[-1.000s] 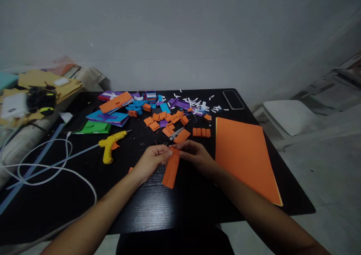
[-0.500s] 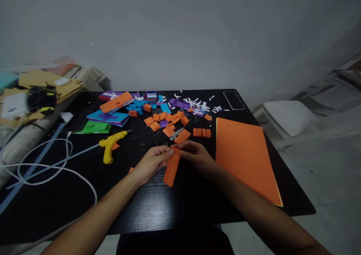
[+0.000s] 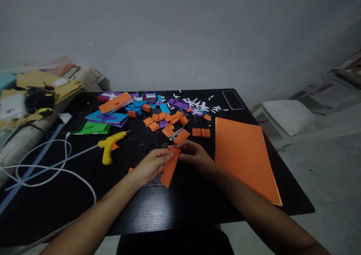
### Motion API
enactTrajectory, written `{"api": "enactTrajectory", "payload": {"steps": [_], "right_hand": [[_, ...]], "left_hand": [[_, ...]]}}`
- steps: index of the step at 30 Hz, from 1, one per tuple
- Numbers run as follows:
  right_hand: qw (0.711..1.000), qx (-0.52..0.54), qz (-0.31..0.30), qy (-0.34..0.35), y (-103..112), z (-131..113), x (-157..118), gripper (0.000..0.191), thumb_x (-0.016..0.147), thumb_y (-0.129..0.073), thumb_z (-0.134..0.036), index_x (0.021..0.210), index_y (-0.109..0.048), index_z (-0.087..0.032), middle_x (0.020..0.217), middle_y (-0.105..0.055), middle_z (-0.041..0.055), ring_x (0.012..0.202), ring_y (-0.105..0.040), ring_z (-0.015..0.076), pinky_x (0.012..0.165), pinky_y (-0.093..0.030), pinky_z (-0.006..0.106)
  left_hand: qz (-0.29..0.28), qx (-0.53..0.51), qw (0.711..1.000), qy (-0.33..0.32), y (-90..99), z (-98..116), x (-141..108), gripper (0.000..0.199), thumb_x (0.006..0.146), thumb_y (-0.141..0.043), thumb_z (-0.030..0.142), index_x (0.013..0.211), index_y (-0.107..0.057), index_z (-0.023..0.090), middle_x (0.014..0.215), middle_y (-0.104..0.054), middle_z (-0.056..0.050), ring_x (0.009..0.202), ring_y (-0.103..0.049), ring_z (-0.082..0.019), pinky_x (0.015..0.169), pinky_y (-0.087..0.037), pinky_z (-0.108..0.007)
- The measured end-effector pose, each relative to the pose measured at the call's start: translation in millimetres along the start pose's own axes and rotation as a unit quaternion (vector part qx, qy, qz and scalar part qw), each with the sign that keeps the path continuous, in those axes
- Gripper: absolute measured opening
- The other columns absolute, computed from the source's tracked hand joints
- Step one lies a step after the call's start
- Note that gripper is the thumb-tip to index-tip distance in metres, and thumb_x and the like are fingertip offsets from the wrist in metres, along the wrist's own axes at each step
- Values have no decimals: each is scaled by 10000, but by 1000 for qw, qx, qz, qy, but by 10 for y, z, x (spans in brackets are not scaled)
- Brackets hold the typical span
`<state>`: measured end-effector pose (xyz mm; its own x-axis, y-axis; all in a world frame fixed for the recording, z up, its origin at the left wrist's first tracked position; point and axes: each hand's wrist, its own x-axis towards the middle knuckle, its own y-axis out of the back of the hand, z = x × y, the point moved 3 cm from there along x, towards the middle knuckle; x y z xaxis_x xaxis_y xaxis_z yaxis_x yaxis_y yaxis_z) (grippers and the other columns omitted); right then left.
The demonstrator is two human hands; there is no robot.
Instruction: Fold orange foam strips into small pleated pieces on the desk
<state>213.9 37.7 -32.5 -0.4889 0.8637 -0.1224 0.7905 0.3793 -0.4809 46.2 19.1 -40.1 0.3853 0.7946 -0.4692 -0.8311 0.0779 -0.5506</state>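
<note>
Between my hands is a long strip of orange paper (image 3: 170, 169), its lower end hanging tilted toward me above the black table (image 3: 158, 210). My left hand (image 3: 155, 164) pinches its upper left edge between thumb and fingers. At the top right corner, my right hand (image 3: 195, 156) has its fingers closed on the same strip; the exact fingertip contact is partly hidden. Just beyond the hands lie scissors (image 3: 175, 134), their dark handles partly covered. Several small folded orange paper pieces (image 3: 153, 126) are scattered past them, and a creased orange strip (image 3: 201, 132) rests to their right.
A yellow glue gun (image 3: 108, 146) with a long glue stick and a white cable (image 3: 81, 175) lie at left. Folded coloured papers (image 3: 108, 116) stack behind. White scraps (image 3: 194, 104) and a phone (image 3: 232, 100) are at the back. Orange sheets (image 3: 242, 157) lie at right.
The orange strip's lower end has swung slightly left and its face has turned a little. Both hands keep hold of it in nearly the same place.
</note>
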Motion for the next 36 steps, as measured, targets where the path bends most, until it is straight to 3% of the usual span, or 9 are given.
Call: {"api": "enactTrajectory", "payload": {"steps": [4,16,29,36], "right_hand": [[1000,11,-4,-3,19,43,3,384,645,-946,-210,961,-729,-239,1021,-788,-4,942,-735,173,909,-555,325],[1000,4,13,-16,37,58,9,470,589,-962,-177,993,-729,-239,976,-782,-11,898,-736,167,840,-573,300],[1000,-21,2,10,0,30,-11,344,638,-947,-197,914,-745,-225,980,-792,-6,892,-742,172,898,-569,335],[1000,-25,-4,15,-6,30,-16,398,650,-940,-191,1000,-759,-249,1015,-792,-7,949,-744,178,918,-575,333]], "left_hand": [[-2,5,1000,11,-1,-1,-7,408,590,-992,343,829,-786,83,750,-738,-45,631,-667,-88,603,-524,-158],[7,-15,999,27,-18,-22,-13,395,617,-979,298,864,-783,60,700,-763,-86,568,-705,-135,579,-574,-193],[30,4,999,17,-77,-17,-29,330,620,-947,301,781,-754,88,620,-719,-52,491,-650,-120,476,-500,-188],[48,0,999,14,-107,18,-56,366,552,-963,291,786,-766,91,615,-711,-40,477,-640,-117,482,-518,-190]]}}
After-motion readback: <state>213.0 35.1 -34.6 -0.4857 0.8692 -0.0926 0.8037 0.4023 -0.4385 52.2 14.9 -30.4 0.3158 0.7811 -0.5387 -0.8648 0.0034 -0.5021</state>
